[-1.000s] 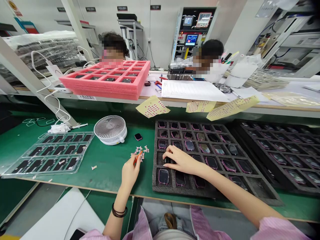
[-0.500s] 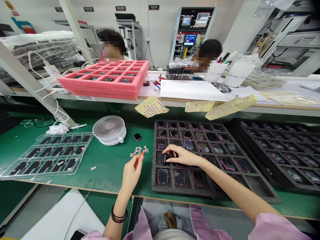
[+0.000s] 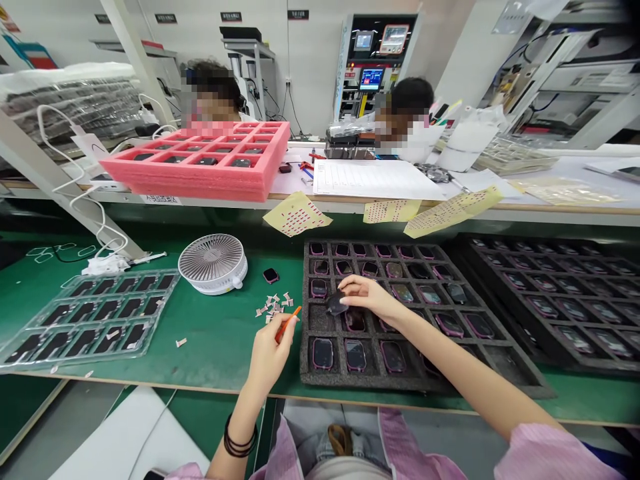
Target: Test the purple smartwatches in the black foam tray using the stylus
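Observation:
My left hand is closed on an orange tool, its tip pointing up and right, beside a small pile of pale pieces. Over the left part of the grey foam tray, my right hand pinches a dark, flat device. The compartment just under that device shows bare foam at its left. Purple-rimmed watch-like devices lie in most of the other compartments. One more dark device rests on the green mat above the pile.
A white fan stands left of the pile. A clear tray of black parts lies farther left. Another dark tray sits at the right. A pink foam tray rests on the shelf, with two people behind it.
My right hand has lifted the dark device and turned it flatter above the tray. My left hand has shifted slightly right and away from the pile with the orange tool. The view has shifted slightly.

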Tool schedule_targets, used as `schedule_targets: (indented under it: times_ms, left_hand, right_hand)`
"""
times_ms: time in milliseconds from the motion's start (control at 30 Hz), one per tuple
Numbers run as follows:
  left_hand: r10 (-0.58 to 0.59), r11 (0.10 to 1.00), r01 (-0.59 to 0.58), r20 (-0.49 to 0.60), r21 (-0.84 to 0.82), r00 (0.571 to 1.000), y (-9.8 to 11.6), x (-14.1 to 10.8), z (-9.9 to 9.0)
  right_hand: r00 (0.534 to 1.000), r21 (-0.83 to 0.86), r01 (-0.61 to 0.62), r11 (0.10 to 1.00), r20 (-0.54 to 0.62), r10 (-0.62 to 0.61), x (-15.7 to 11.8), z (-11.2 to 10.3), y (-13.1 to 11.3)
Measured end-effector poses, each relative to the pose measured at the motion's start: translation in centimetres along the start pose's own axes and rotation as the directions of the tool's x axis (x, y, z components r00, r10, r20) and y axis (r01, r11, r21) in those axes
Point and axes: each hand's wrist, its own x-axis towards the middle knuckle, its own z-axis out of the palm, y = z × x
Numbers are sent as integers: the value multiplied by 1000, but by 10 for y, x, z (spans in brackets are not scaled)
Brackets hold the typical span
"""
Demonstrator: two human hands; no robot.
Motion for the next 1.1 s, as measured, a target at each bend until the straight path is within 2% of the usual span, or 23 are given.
schedule_targets:
  times_ms: [100,200,333,467,567,633,800,1100]
  left_hand:
    - [-1,1000,2,15,-24,1000,3,-1,2]
    - [7,998,-4,63,-62,998,11,-1,6]
    - [33,983,4,199,-181,979,28,-2,15]
    - [43,934,101,390,-342,920,45,-4,30]
    - [50,895,178,486,-410,872,51,-4,41]
    - [50,881,201,505,-429,862,54,-4,47]
    - [50,877,192,481,-440,875,57,-3,54]
    - [29,877,210,485,-432,874,56,0,54]
  right_hand:
    - [989,230,22,973,-150,13,-10,-3,-10]
    - [972,389,50,920,-232,46,-24,-3,-16]
    - [957,561,82,824,-276,93,-40,7,-14]
    - [951,692,54,720,-256,175,-46,26,-10]
    - [953,703,33,710,-237,191,-49,38,-10]
    - [956,687,33,726,-234,179,-50,43,-10]
    - [962,622,65,781,-247,116,-51,52,-10]
    - [950,507,133,852,-310,36,-55,58,-10]
